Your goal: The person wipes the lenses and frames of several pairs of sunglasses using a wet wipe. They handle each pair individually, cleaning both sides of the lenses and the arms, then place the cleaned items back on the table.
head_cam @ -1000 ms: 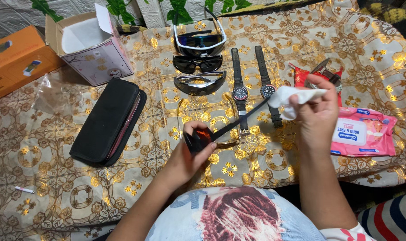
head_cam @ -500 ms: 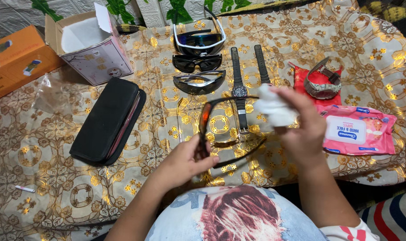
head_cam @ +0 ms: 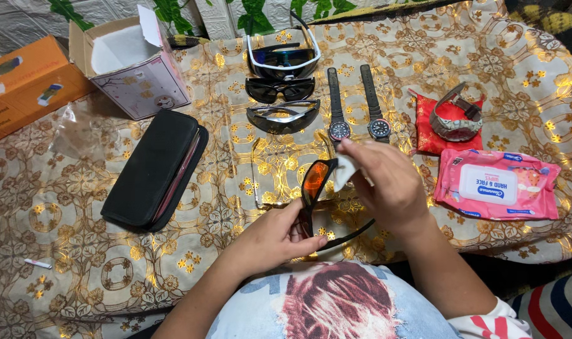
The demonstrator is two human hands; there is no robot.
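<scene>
orange box (head_cam: pixel 22 88) cut off (left edge), wipe (head_cam: pixel 343 171) mostly hidden

Black-framed sunglasses with orange-tinted lenses (head_cam: pixel 313 184), held upright on edge in the left hand's (head_cam: pixel 278 235) fingertips, temple arm unfolded toward the right wrist. Crumpled white wipe (head_cam: pixel 343 169), pinched under the right hand's (head_cam: pixel 386 182) fingers, touches the upper lens.

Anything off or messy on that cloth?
Nothing stands out. Three sunglasses and two watches lie in neat rows; the left hand holds orange-lensed glasses, the right hand presses a white wipe to them.
</scene>
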